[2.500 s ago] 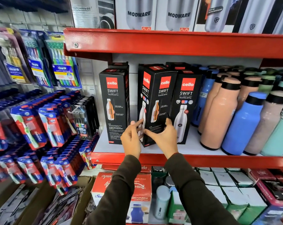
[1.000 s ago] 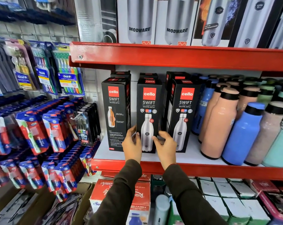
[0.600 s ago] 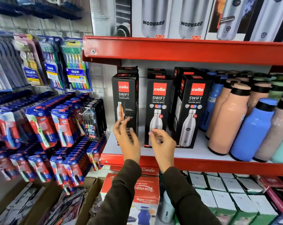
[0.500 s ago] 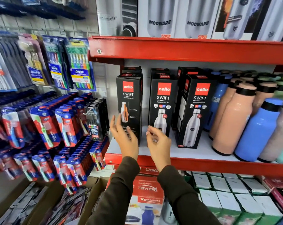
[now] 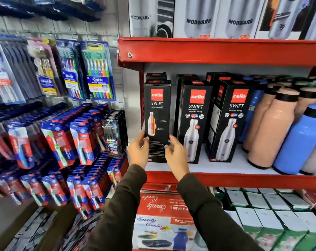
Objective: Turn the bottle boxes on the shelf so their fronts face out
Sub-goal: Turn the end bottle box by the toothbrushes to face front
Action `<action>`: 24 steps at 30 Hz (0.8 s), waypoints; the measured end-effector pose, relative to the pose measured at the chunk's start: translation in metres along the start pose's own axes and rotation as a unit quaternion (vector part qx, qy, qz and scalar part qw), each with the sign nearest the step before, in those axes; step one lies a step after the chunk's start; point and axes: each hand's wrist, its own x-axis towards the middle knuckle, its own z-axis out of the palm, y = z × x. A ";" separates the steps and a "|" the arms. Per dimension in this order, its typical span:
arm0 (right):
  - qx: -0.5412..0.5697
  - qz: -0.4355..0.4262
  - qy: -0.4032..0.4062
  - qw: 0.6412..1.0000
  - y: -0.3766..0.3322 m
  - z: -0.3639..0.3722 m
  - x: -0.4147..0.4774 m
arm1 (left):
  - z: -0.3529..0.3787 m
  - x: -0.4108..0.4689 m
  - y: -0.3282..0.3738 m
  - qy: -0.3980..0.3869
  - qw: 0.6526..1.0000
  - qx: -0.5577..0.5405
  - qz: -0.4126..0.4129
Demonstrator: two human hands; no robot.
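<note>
Three black Cello Swift bottle boxes stand in a row on the red shelf. The leftmost box shows a side panel with a small orange-and-steel bottle and text. My left hand grips its lower left edge and my right hand its lower right edge. The middle box and the right box both show their fronts, each with a large steel bottle picture. More black boxes stand behind the front row.
Loose peach, blue and mint bottles crowd the shelf's right side. Modware boxes sit on the shelf above. Toothbrush packs hang on the wall at left. Boxed goods are stacked below the shelf.
My hands let go of the middle box, which was turned front out, and moved left. Both now hold the lower part of the leftmost box. The camera has shifted left.
</note>
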 end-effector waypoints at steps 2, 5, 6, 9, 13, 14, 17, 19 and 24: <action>0.036 0.008 -0.011 0.999 -0.002 0.002 0.000 | -0.005 0.000 0.000 -0.002 1.000 -0.016 -0.003; 0.040 -0.007 -0.011 0.999 -0.005 0.002 0.000 | -0.011 -0.004 0.002 0.009 0.995 -0.096 -0.028; 0.043 -0.010 -0.010 0.999 -0.008 0.002 0.001 | -0.013 -0.005 0.003 0.014 0.990 -0.137 -0.042; 0.042 -0.012 0.006 0.999 -0.018 0.003 0.002 | -0.018 -0.007 0.007 0.048 0.982 -0.178 -0.044; 0.027 -0.011 0.029 0.999 -0.029 0.008 0.004 | -0.023 -0.012 0.010 0.075 0.980 -0.183 -0.018; 0.027 -0.010 0.033 0.999 -0.029 0.009 0.004 | -0.024 -0.013 0.010 0.075 0.981 -0.180 -0.011; 0.025 -0.006 0.039 0.999 -0.029 0.010 0.006 | -0.028 -0.013 0.007 0.069 0.982 -0.178 0.007; 0.024 -0.002 0.037 0.999 -0.028 0.009 0.007 | -0.030 -0.011 0.007 0.075 0.984 -0.157 0.027; 0.049 0.004 0.018 0.999 -0.026 0.008 0.007 | -0.034 0.012 0.002 0.010 0.998 -0.045 0.040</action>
